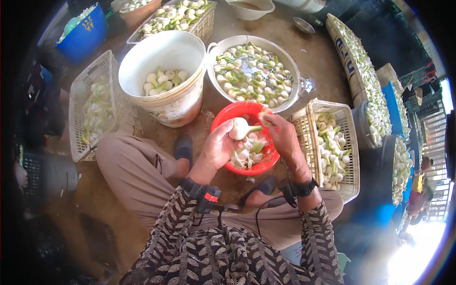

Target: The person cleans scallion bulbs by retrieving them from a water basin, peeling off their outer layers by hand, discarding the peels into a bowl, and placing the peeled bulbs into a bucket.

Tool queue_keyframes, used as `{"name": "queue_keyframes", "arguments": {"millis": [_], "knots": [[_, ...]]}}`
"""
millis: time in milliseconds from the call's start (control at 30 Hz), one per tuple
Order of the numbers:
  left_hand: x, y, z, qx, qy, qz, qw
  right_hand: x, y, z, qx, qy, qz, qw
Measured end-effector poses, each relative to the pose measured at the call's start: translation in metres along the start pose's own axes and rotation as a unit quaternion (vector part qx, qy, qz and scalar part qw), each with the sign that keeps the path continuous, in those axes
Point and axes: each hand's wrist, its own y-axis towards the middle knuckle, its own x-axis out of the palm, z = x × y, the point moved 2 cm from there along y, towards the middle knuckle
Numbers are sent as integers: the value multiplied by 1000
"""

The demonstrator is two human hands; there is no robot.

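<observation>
My left hand (220,145) is closed around a white garlic bulb (239,128), its short green stem pointing right. To the right of the stem, my right hand (284,137) has its fingers pinched on a pale scrap of garlic peel (263,115). Both hands are above a red basin (270,163). Loose garlic peels (248,154) lie inside it, partly hidden by my hands.
Left of the basin stands a white bucket (183,97) with garlic bulbs. Behind is a metal basin (295,71) of bulbs in water. Crates of peels (76,109) and garlic (354,175) flank my knees. More filled containers line the right side.
</observation>
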Motion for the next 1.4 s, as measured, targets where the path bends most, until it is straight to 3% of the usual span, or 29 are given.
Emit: {"name": "queue_keyframes", "arguments": {"millis": [67, 133, 167, 300, 400, 500, 533, 600, 767, 867, 933, 967, 1067, 1133, 1200, 1267, 1333, 1400], "knots": [[4, 1, -10, -20, 13, 31, 999, 2, -2, -18, -26, -5, -3, 1000], [3, 4, -16, -15, 67, 80, 994, 3, -3, -23, -81, -58, -81, 992], [1, 6, -16, -26, 69, 76, 994, 6, -3, -21, -113, -73, -55, 989], [-7, 8, -21, -28, 102, 96, 990, 4, -11, -20, -113, -122, -67, 984], [-4, 13, -23, -44, 98, 51, 993, 5, -11, -15, -107, -119, -47, 986], [-2, 13, -21, -57, 155, 8, 986, 6, -9, 1, 22, -35, -40, 998], [-1, 13, -21, -58, 162, 6, 985, 4, -10, 4, 20, -32, -34, 999], [8, 13, -17, -17, 136, -6, 991, 4, -8, 12, 82, 99, -61, 990], [14, 17, -20, -21, 171, 37, 984, 6, -14, 14, 74, 105, -85, 988], [17, 23, -15, -18, 251, 39, 967, 11, -12, 18, 29, 39, -24, 999], [21, 19, -9, -39, 303, 24, 952, 12, -13, 25, 160, 188, -28, 969], [20, 19, -12, -42, 324, 44, 944, 9, -11, 26, 144, 201, -28, 968], [19, 20, -22, -60, 325, 71, 941, 6, -9, 23, 100, 165, -20, 981], [14, 18, -23, -62, 270, 66, 959, 6, -7, 41, 151, 184, 37, 970], [9, 16, -21, -57, 214, 63, 973, -16, -1, 43, 163, 69, 100, 979], [9, 13, -13, -10, 91, 1, 996, -20, -1, 64, 127, -132, 34, 983], [8, 11, -7, -17, 42, 1, 999, -8, -13, 71, 112, 53, -3, 992], [5, 12, -5, 3, 26, -7, 1000, -4, -9, 47, 83, 10, -11, 996]]}}
